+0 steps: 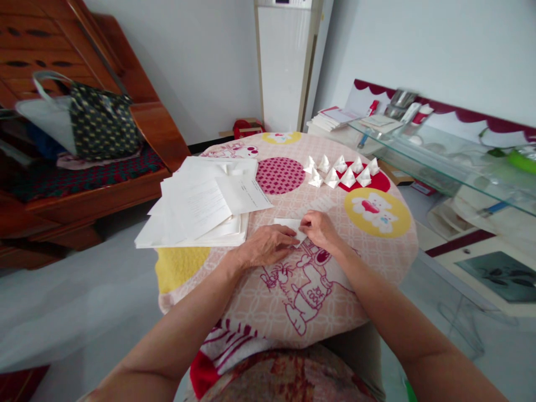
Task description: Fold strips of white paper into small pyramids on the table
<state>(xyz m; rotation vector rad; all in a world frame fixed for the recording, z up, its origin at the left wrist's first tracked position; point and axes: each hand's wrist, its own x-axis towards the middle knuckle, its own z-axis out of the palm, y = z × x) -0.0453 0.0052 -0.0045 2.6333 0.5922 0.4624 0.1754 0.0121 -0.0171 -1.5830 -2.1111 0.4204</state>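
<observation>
A small folded piece of white paper (288, 223) lies on the patterned tablecloth (259, 296) in front of me. My left hand (270, 244) rests at its near left side with the fingers pressed down onto it. On the right, my right hand (319, 228) pinches the paper's right edge between thumb and fingertips. Beyond the hands, several small folded paper boats (348, 178) with pointed peaks stand in two rows. To the left lies a stack of loose white sheets (196, 206), some printed, with a few askew on top.
A glass shelf (452, 167) with cups and papers runs along the right wall. Behind the table stands a tall white cabinet-like unit (281, 72). A wooden bench (157, 131) at left holds a dark patterned bag (103, 120).
</observation>
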